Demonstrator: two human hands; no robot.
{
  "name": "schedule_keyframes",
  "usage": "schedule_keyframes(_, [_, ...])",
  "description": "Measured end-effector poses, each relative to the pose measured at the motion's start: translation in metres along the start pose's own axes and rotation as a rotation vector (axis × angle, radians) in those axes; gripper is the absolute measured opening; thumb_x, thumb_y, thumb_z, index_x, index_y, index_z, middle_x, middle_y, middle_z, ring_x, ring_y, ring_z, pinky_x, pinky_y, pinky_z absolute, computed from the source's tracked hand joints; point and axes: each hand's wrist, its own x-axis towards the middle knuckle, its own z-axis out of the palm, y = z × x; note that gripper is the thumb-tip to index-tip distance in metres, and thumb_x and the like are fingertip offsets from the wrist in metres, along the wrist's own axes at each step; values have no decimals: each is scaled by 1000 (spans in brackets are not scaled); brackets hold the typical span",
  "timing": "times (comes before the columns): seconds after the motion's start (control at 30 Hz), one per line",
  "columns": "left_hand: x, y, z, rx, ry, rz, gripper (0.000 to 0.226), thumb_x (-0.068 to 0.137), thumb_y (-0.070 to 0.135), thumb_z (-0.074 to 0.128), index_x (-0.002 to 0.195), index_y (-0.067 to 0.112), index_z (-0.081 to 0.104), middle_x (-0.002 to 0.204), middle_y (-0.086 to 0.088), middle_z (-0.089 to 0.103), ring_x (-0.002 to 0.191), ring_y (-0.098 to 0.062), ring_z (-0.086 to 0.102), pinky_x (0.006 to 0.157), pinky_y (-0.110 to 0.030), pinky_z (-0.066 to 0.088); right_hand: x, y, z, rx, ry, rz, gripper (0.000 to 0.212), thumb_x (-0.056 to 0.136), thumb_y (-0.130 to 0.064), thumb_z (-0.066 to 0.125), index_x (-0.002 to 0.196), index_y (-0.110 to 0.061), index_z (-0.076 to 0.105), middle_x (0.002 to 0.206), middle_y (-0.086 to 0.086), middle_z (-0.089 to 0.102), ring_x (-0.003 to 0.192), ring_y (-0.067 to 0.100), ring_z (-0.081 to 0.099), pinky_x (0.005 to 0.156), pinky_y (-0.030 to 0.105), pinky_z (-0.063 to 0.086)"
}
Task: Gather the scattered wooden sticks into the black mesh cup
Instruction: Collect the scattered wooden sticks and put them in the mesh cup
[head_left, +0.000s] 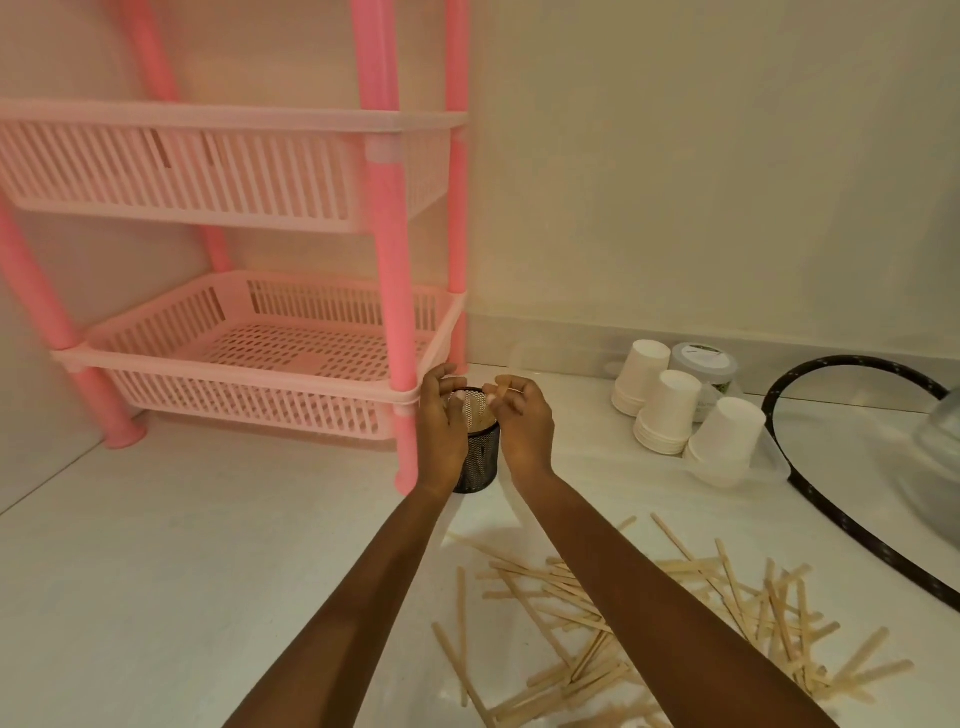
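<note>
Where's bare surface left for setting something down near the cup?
Widest free patch: white surface in front of the pink rack, left of the stick pile. Narrower strip between black mesh cup and paper cups. Crowded: the pile lower right, black hoop beyond.

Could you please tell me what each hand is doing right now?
Left hand: curled round the black mesh cup, holding it.
Right hand: fingers curled above the cup; whether the grip holds anything cannot be told.
</note>
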Motion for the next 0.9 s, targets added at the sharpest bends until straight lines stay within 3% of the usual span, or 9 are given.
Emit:
schedule_keyframes(0.1, [-4, -2, -1, 48, -6, 39, 38, 95, -9, 32, 130, -1, 40, 128, -19, 52, 117, -19, 47, 106, -34, 37, -5, 2, -7, -58, -56, -61, 32, 90, 1, 49, 120, -8, 50, 120, 12, 62, 107, 17, 58, 86, 16, 45])
schedule_keyframes(0.17, [-8, -6, -1, 120, -33, 76, 39, 95, -8, 32, 132, 1, 41, 136, -16, 48, 129, -23, 42, 113, -33, 31, -9, 2, -12, -147, -103, -123, 35, 92, 1, 45, 125, -9, 48, 127, 10, 58, 117, 17, 54, 95, 20, 42])
schedule_keyframes(0.27, [-15, -12, -2, 242, -38, 163, 37, 97, -2, 35, 132, 5, 44, 142, -9, 44, 134, -6, 26, 110, -4, 14, -14, 2, -21, -265, -148, -193, 40, 93, 3, 38, 130, -10, 46, 134, 7, 53, 125, 16, 47, 106, 24, 35])
schedule_keyframes(0.3, [-17, -13, -3, 288, -34, 202, 37, 97, 0, 36, 132, 7, 45, 143, -8, 44, 133, -3, 22, 110, -3, 11, -16, 3, -25, -297, -147, -203, 41, 93, 4, 37, 130, -10, 46, 135, 6, 52, 126, 16, 46, 107, 23, 33])
schedule_keyframes(0.5, [-28, -20, -2, 668, -97, 282, 36, 98, 10, 39, 133, 8, 46, 143, -12, 45, 145, -36, 7, 120, -48, 10, -31, 18, -66, -482, -112, -181, 35, 92, 5, 40, 119, -9, 57, 127, 6, 58, 121, 16, 50, 97, 14, 33])
schedule_keyframes(0.57, [-33, -20, 0, 747, -113, 292, 38, 98, 13, 39, 136, 9, 43, 147, -14, 39, 144, -39, 6, 119, -51, 6, -36, 25, -85, -548, -107, -164, 34, 91, 5, 41, 116, -8, 59, 125, 7, 60, 118, 17, 52, 91, 10, 33])
schedule_keyframes(0.7, [-50, -17, 8, 831, -172, 406, 45, 98, 14, 38, 142, 12, 32, 154, -12, 25, 145, -35, 5, 115, -39, -9, -49, 34, -126, -648, -81, -116, 32, 91, 5, 41, 113, -7, 61, 123, 9, 60, 107, 21, 57, 74, -1, 34])
schedule_keyframes(0.8, [-72, -18, 21, 778, -342, 376, 44, 99, 21, 37, 142, 13, 33, 153, -9, 28, 146, -26, 7, 118, -34, -2, -58, 38, -157, -751, -63, -72, 31, 91, 4, 42, 115, -5, 59, 126, 12, 58, 115, 21, 53, 88, 9, 32])
schedule_keyframes(0.9, [-95, -24, 39, 791, -578, 254, 45, 97, 30, 39, 139, 14, 36, 145, -5, 38, 140, -19, 25, 114, -30, 19, -69, 39, -184, -836, -36, -30, 30, 92, 1, 44, 119, -1, 56, 128, 16, 55, 119, 27, 51, 97, 24, 35])
